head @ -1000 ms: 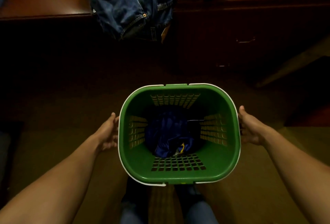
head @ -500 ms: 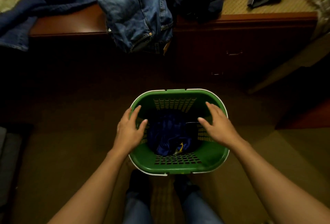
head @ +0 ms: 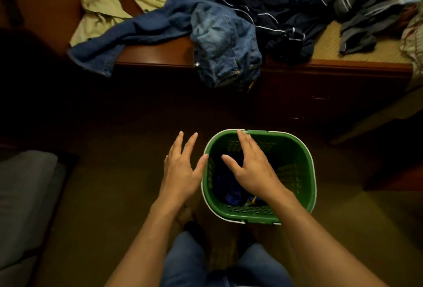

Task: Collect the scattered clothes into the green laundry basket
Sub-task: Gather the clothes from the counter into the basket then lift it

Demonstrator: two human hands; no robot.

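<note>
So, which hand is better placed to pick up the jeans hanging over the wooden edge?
Probably the right hand: it is open above the basket and points almost straight at the jeans. The left hand, also open, sits further to the side.

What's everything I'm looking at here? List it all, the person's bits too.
laundry basket: one, green, white rim, on the floor.
garment inside: one, dark blue, at the basket's bottom.
jeans: one, faded blue, hanging over the dresser's edge.
denim garment: one, darker blue, left of jeans.
beige garment: one, beige, dresser's far left.
navy garment: one, navy with white piping, right of jeans.
grey garment: one, grey, dresser's far right.
dresser: one, reddish-brown wood, beyond the basket.
cushion: one, grey, left edge.
legs: two, blue trousers, bottom edge.
left grip: one hand, open, beside the basket's left rim.
right grip: one hand, open, above the basket.
</note>
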